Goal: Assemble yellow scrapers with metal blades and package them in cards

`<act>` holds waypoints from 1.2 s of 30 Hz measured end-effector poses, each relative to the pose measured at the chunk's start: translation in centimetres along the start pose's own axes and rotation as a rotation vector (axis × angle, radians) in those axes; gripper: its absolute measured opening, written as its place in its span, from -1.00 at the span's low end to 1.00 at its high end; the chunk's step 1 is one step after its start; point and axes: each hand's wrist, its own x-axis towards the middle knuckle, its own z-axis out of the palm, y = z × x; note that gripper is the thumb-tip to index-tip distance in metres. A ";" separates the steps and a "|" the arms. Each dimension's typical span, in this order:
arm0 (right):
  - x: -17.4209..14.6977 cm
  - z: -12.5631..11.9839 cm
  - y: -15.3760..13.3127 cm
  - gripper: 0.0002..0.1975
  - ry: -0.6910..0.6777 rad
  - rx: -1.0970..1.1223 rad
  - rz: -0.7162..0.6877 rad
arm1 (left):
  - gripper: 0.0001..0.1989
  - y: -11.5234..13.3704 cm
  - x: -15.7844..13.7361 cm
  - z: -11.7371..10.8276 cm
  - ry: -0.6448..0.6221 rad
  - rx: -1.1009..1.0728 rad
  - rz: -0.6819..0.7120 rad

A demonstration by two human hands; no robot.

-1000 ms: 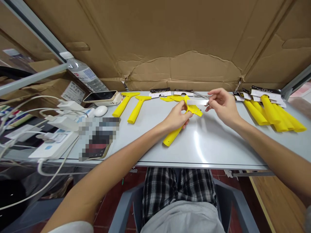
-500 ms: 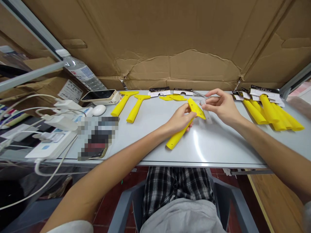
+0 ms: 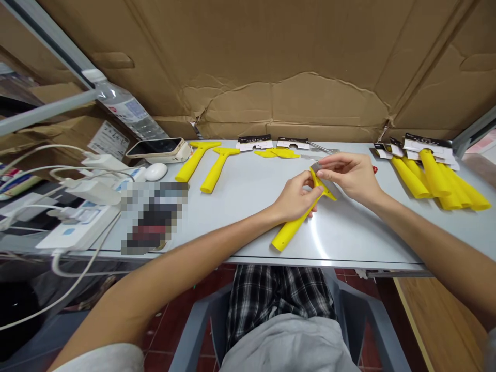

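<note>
My left hand (image 3: 297, 199) is closed round a yellow plastic scraper handle (image 3: 290, 232), which slants with its wide head up and away from me. Between the fingertips of my right hand (image 3: 352, 176) is a thin grey metal blade (image 3: 315, 167), touching the scraper's head; the fingers hide part of it. Just behind the right hand lies a screwdriver, its thin metal shaft (image 3: 321, 147) and a bit of red handle showing. Flat yellow pieces (image 3: 277, 153) and another thin metal strip (image 3: 306, 156) rest farther back.
Two yellow scraper handles (image 3: 216, 171) lie left of centre. Several yellow handles with black-and-white cards (image 3: 430, 173) are piled at right. On the left are phones (image 3: 158, 148), a white mouse (image 3: 155, 171), a power strip (image 3: 77, 227) with cables and a bottle (image 3: 127, 106). Cardboard (image 3: 248, 62) stands behind.
The scraper's head has turned from facing up to nearly edge-on and shifted slightly right. My right hand has brought the blade against the head. The screwdriver's red end has come into view.
</note>
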 end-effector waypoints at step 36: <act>-0.7 1.1 0.3 -0.37 -0.168 0.024 0.205 | -0.88 1.0 1.3 -1.1 0.234 -0.127 -0.017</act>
